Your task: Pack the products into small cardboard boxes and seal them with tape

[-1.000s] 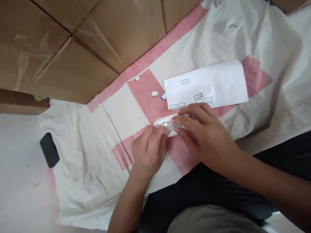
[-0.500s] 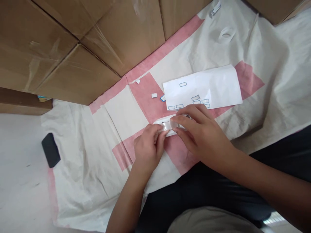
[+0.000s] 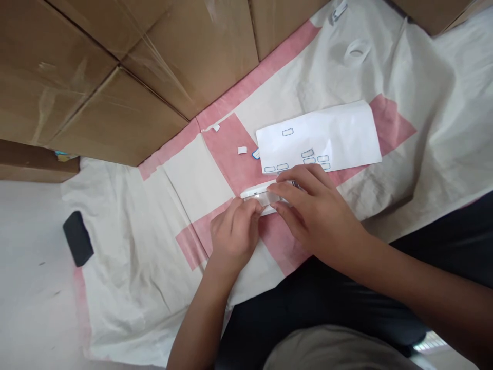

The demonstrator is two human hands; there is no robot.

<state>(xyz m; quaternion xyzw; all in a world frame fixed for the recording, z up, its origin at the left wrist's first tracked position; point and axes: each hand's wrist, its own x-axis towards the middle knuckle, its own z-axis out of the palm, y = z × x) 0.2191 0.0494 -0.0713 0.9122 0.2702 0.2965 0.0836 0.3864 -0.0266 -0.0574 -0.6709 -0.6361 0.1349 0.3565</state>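
A small white oblong object (image 3: 257,193) lies on the pink and cream cloth (image 3: 146,246). My left hand (image 3: 234,234) is curled, its fingertips pinching the object's near edge. My right hand (image 3: 314,213) rests over the object's right end, thumb and forefinger pressed on it. Just behind lies a white sheet (image 3: 339,136) bearing several blue-outlined stickers (image 3: 287,132). What exactly the fingertips pinch on the object I cannot make out.
Brown cardboard boxes (image 3: 127,67) wall off the back and left. Small white paper scraps (image 3: 242,150) lie on the pink stripe. A black flat object (image 3: 77,238) sits on the floor at the left. My dark-trousered legs (image 3: 323,308) fill the lower right.
Both hands stay on the white object with only slight finger shifts. The view has drifted a little.
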